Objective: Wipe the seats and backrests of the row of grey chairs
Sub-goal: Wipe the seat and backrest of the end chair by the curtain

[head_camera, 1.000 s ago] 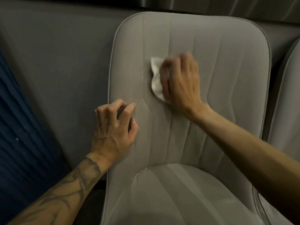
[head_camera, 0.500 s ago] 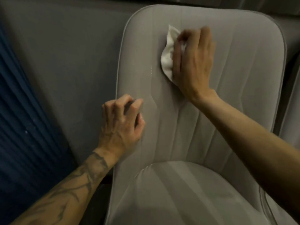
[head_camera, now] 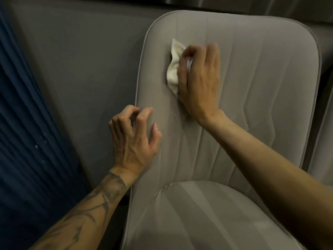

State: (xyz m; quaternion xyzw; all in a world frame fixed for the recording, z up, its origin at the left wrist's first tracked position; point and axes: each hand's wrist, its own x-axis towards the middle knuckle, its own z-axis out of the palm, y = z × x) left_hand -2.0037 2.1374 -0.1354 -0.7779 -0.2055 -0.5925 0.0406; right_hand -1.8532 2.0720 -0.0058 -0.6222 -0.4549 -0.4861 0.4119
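A grey upholstered chair fills the view, its stitched backrest (head_camera: 261,73) upright and its seat (head_camera: 194,217) below. My right hand (head_camera: 200,82) presses a crumpled white cloth (head_camera: 173,67) flat against the upper left part of the backrest; most of the cloth is hidden under my palm and fingers. My left hand (head_camera: 134,139) grips the left edge of the backrest lower down, fingers curled over the piping, thumb on the front face.
A second grey chair (head_camera: 322,123) shows as a sliver at the right edge. A grey wall panel (head_camera: 81,65) lies behind and left of the chair. A dark blue ribbed surface (head_camera: 21,141) fills the far left.
My right hand slid the cloth up the backrest, then came back down a little. My left hand kept its hold on the chair's left edge.
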